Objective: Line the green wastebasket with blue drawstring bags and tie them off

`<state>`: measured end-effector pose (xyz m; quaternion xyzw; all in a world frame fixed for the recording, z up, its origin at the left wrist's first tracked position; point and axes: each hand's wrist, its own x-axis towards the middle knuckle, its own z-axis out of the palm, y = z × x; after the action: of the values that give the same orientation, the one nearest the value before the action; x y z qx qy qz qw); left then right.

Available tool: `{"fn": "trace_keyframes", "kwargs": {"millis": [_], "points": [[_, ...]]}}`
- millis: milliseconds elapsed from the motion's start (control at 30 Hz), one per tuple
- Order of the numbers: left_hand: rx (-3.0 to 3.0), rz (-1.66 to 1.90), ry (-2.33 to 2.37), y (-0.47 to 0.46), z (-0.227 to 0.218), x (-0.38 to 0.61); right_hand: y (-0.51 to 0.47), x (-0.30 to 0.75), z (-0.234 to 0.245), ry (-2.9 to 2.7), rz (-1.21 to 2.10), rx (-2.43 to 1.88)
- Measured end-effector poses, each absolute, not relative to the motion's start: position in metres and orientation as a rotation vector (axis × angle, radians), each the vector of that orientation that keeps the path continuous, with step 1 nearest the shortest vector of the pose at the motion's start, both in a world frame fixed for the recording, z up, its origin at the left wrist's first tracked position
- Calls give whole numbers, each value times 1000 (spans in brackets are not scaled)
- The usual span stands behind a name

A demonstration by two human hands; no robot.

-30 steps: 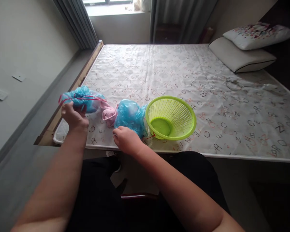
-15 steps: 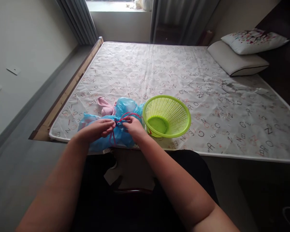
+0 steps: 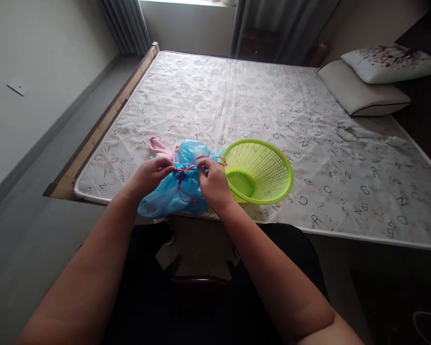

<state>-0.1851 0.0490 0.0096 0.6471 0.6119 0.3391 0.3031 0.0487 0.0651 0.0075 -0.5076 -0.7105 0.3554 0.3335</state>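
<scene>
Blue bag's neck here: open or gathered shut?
Gathered shut: the blue plastic bag is bunched under a red cord, pinched on either side by the left hand and right hand.

A blue plastic bag [image 3: 172,197] lies at the near edge of the white printed mattress [image 3: 273,96], with a round green plastic basket [image 3: 257,171] just right of it. White pillows [image 3: 362,88] lie upper right.

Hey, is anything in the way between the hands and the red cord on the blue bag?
No, nothing visible. The left hand and right hand are on the red cord at the gathered neck of the blue plastic bag.
</scene>
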Motion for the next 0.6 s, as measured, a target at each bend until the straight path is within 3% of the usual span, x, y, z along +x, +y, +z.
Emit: {"fn": "trace_keyframes", "kwargs": {"millis": [200,400,600], "points": [[1651,1106,1529,54,1,-176,55,46,17,-2000,525,-1343],[1694,1169,1535,53,-3,-158,51,39,18,-2236,618,-1324],[1649,1132,1678,53,4,-174,71,54,12,-2117,466,-1427]]}}
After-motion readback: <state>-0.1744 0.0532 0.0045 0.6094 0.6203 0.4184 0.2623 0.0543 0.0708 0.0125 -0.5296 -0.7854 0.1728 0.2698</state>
